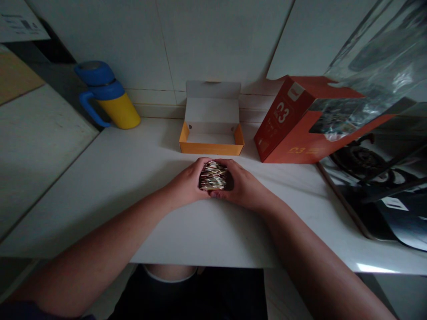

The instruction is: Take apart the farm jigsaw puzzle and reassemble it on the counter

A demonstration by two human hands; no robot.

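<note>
Both my hands meet on the white counter [133, 178], closed around a thick stack of small cards or flat pieces [212, 176] standing on edge. My left hand [188, 182] presses the stack's left side with curled fingers. My right hand [240, 184] clamps the right side, thumb over the top. Just behind the stack an open orange box with a white lid flap [211, 129] stands empty as far as I can see.
A yellow mug with a blue lid and handle [108, 95] lies at the back left. A red-orange carton [300, 122] stands at the back right under a crinkled clear plastic sheet [373, 75]. A gas hob [376, 178] occupies the right. The counter's front edge runs near my body.
</note>
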